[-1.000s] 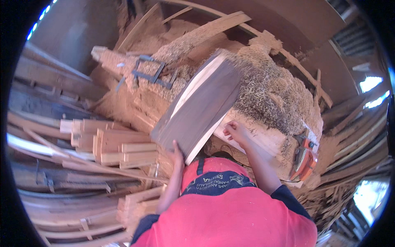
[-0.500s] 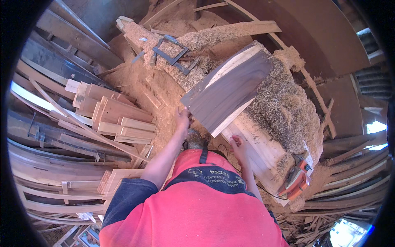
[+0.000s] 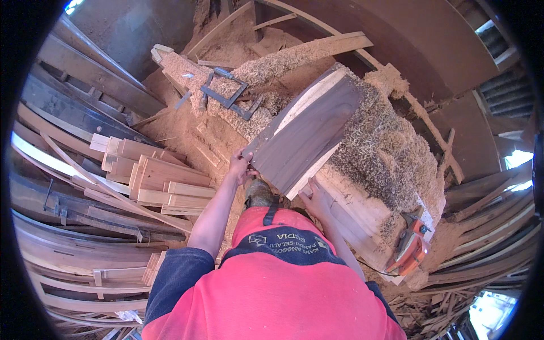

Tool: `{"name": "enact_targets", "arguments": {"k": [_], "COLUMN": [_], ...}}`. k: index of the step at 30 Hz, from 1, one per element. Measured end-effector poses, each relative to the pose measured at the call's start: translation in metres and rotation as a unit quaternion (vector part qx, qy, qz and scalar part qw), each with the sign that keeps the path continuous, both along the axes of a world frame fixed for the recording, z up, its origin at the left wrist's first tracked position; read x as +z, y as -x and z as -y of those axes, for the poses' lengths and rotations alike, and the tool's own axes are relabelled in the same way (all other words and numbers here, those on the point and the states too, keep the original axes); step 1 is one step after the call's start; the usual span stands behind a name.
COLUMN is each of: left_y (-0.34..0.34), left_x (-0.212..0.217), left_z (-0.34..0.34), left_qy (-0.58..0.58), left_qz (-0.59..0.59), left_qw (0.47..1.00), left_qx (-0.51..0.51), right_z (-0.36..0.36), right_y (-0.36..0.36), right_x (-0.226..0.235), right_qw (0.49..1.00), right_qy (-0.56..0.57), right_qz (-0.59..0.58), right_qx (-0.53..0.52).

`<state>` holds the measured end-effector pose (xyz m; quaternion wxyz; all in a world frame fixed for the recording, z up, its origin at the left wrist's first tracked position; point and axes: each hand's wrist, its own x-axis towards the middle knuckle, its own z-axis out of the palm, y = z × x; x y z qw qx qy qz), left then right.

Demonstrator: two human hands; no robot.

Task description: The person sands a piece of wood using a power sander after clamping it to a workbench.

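Observation:
A wide wooden board, dark brown with pale streaks along its sides, slants away from me over the shavings-strewn workbench. My left hand grips its near left corner, with the thumb at the top edge and the other fingers partly hidden below. At the near right corner, my right hand pinches the pale edge between thumb and fingers. Under and beside the board lies a lighter plank. An orange power planer rests on the right near end of the bench.
Curly wood shavings are heaped right of the board. A metal clamp lies on more shavings at the far left. Stacked boards stand at my left, and curved timbers line the right. A curved strip crosses the far side.
My right hand, apart from the board before, has reached its near right corner. My left hand has shifted its hold at the left corner. The whole view has shifted slightly.

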<state>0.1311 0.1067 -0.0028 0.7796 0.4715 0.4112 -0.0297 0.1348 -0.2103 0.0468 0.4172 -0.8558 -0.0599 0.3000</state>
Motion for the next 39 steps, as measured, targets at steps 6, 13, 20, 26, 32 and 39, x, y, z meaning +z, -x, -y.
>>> {"name": "enact_targets", "arguments": {"k": [6,13,20,26,32,39], "left_y": [-0.005,-0.019,-0.035,-0.105,-0.239,-0.270], "left_x": [-0.006,-0.001,-0.009,-0.023,-0.109,-0.065], "left_z": [-0.005,-0.031,-0.087,-0.139,-0.263,-0.223], "left_qy": [-0.025,-0.010,-0.333,-0.152,0.072,0.117], "left_qz": [0.004,-0.002,0.088,0.068,-0.097,-0.085], "left_qw": [0.999,0.997,0.872,0.937,0.974,0.957], "left_qx": [-0.034,-0.078,-0.347,-0.307,0.193,0.251], "right_z": [-0.008,-0.041,-0.088,-0.086,-0.134,-0.181], "right_y": [-0.005,-0.006,-0.002,0.011,0.011,-0.031], "right_x": [-0.010,0.002,-0.006,-0.019,0.025,0.058], "right_qw": [0.998,0.993,0.966,0.946,0.896,0.888], "right_qy": [0.050,0.033,0.114,0.148,0.174,0.114], "right_qz": [0.043,-0.051,0.020,0.064,0.109,0.190], "right_qx": [0.004,-0.104,-0.232,-0.282,-0.394,-0.403]}}
